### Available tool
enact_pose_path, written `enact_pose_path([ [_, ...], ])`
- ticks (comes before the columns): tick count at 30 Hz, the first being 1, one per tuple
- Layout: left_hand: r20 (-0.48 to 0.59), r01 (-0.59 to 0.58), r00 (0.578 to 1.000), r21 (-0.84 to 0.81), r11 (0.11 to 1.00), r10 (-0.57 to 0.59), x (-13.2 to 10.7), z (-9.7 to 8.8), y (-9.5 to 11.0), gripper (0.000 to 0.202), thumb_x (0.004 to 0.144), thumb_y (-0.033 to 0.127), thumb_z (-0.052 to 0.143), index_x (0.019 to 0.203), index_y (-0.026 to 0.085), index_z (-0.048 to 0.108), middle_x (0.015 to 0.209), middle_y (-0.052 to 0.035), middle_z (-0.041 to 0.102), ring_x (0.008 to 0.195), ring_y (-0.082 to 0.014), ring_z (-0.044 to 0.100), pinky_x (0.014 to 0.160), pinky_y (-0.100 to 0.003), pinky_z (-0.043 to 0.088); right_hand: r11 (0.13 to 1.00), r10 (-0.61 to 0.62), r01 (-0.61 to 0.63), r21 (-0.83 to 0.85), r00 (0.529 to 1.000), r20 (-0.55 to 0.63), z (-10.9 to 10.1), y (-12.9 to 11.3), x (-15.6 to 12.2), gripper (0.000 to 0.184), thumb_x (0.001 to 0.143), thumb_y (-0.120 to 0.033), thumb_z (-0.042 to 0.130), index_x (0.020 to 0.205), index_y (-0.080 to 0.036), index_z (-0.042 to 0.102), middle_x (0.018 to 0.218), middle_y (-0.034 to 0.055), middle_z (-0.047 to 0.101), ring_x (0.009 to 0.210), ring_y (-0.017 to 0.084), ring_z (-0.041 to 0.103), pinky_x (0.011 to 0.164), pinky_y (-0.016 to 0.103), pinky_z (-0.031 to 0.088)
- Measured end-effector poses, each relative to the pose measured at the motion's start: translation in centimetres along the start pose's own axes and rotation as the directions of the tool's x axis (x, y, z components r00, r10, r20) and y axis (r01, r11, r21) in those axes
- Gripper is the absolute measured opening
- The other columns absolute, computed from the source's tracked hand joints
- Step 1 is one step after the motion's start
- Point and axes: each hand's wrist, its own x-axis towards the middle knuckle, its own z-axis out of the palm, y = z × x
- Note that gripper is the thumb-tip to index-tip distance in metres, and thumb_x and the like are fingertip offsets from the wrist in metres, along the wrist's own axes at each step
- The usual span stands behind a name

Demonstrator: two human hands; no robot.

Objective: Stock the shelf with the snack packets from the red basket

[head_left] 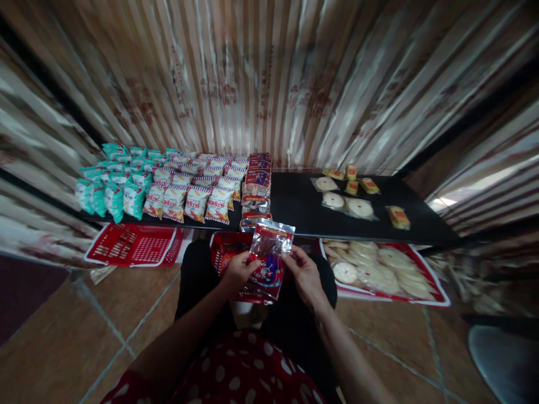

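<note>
Between my two hands, above my lap, is a red snack packet with a silvery, see-through upper part and a dark printed picture lower down. My left hand grips its left side, thumb lying over the front. On the opposite edge my right hand pinches it with thumb and fingers. Partly hidden behind the packet, a red basket sits between my knees with more red packets in it. Straight ahead on the black shelf, a column of similar red-brown packets runs from back to front.
Rows of white chip bags and teal bags fill the shelf's left. On its right lie round flat packs and small yellow packs. Below are a red basket and another basket full of round packs. Striped curtains hang behind.
</note>
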Motion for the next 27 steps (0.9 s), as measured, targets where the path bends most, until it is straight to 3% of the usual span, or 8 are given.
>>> enact_pose_path([
  [5, -0.011, -0.079, 0.997, 0.049, 0.996, 0.08, 0.3, 0.4, 0.9, 0.027, 0.067, 0.036, 0.07, 0.082, 0.014, 0.065, 0.077, -0.0031, 0.07, 0.068, -0.0165, 0.063, 0.065, -0.027, 0.051, 0.998, -0.028, 0.03, -0.047, 0.998, 0.059, 0.2, -1.5, -0.6, 0.04, 0.057, -0.042, 0.08, 0.09, -0.022, 0.068, 0.085, 0.0011, 0.071, 0.077, 0.018, 0.063, 0.074, 0.032, 0.051],
  [8, 0.002, -0.192, 0.981, 0.12, 0.974, 0.194, 0.0, 0.5, 2.2, 0.026, 0.073, 0.037, 0.067, 0.086, 0.015, 0.068, 0.084, -0.0056, 0.07, 0.078, -0.0197, 0.064, 0.072, -0.031, 0.052, 0.973, -0.125, 0.148, -0.175, 0.982, 0.139, -0.1, -3.3, -1.3, 0.033, 0.065, -0.043, 0.075, 0.091, -0.023, 0.07, 0.089, 0.0032, 0.071, 0.085, 0.02, 0.063, 0.079, 0.036, 0.051],
  [13, 0.086, -0.522, 0.847, 0.317, 0.792, 0.524, -1.0, 0.4, 5.4, 0.023, 0.073, 0.04, 0.07, 0.086, 0.021, 0.072, 0.104, -0.0093, 0.063, 0.099, -0.0228, 0.06, 0.09, -0.036, 0.049, 0.761, -0.395, 0.524, -0.382, 0.842, 0.369, -0.4, -7.3, -3.1, 0.013, 0.074, -0.042, 0.067, 0.078, -0.032, 0.074, 0.105, 0.005, 0.067, 0.111, 0.026, 0.054, 0.094, 0.046, 0.044],
  [16, 0.066, -0.592, 0.792, 0.32, 0.739, 0.606, -1.4, 0.7, 7.4, 0.024, 0.075, 0.043, 0.069, 0.088, 0.023, 0.073, 0.105, -0.0087, 0.061, 0.1, -0.0222, 0.06, 0.089, -0.036, 0.05, 0.675, -0.468, 0.602, -0.426, 0.796, 0.384, -0.3, -8.4, -3.9, 0.009, 0.076, -0.04, 0.066, 0.073, -0.036, 0.073, 0.124, 0.0015, 0.059, 0.129, 0.029, 0.039, 0.106, 0.054, 0.03],
  [19, 0.008, -0.645, 0.736, 0.312, 0.698, 0.677, -1.4, 1.4, 8.7, 0.019, 0.079, 0.037, 0.067, 0.092, 0.024, 0.072, 0.108, -0.0077, 0.06, 0.105, -0.0224, 0.058, 0.092, -0.037, 0.049, 0.808, -0.449, 0.493, -0.323, 0.87, 0.202, -0.1, -7.8, -3.9, 0.017, 0.074, -0.04, 0.068, 0.09, -0.035, 0.072, 0.14, 0.0005, 0.046, 0.131, 0.028, 0.038, 0.107, 0.052, 0.031],
  [22, 0.016, -0.701, 0.682, 0.302, 0.646, 0.732, -0.9, 1.9, 9.1, 0.016, 0.081, 0.03, 0.065, 0.095, 0.026, 0.071, 0.112, -0.0068, 0.059, 0.109, -0.0225, 0.057, 0.095, -0.039, 0.048, 0.967, -0.253, 0.253, -0.024, 0.967, 0.014, 0.1, -6.7, -3.2, 0.042, 0.077, -0.045, 0.064, 0.117, -0.034, 0.059, 0.134, 0.0069, 0.053, 0.118, 0.026, 0.053, 0.095, 0.048, 0.046],
  [24, 0.056, -0.721, 0.665, 0.307, 0.621, 0.745, -0.6, 2.0, 9.0, 0.015, 0.081, 0.028, 0.064, 0.094, 0.026, 0.072, 0.112, -0.0068, 0.059, 0.112, -0.0229, 0.055, 0.096, -0.041, 0.047, 0.988, -0.072, 0.064, 0.141, 0.996, 0.052, 0.2, -6.2, -2.8, 0.046, 0.08, -0.053, 0.056, 0.119, -0.03, 0.057, 0.118, 0.0096, 0.064, 0.104, 0.026, 0.062, 0.084, 0.046, 0.053],
  [27, 0.105, -0.716, 0.675, 0.33, 0.615, 0.73, -0.4, 2.2, 8.5, 0.014, 0.083, 0.023, 0.062, 0.092, 0.026, 0.072, 0.112, -0.0067, 0.06, 0.115, -0.0229, 0.054, 0.098, -0.041, 0.045, 0.972, 0.119, -0.147, 0.183, 0.981, 0.156, 0.6, -6.0, -2.7, 0.047, 0.078, -0.058, 0.056, 0.11, -0.024, 0.062, 0.097, 0.0097, 0.071, 0.086, 0.025, 0.068, 0.071, 0.04, 0.056],
])
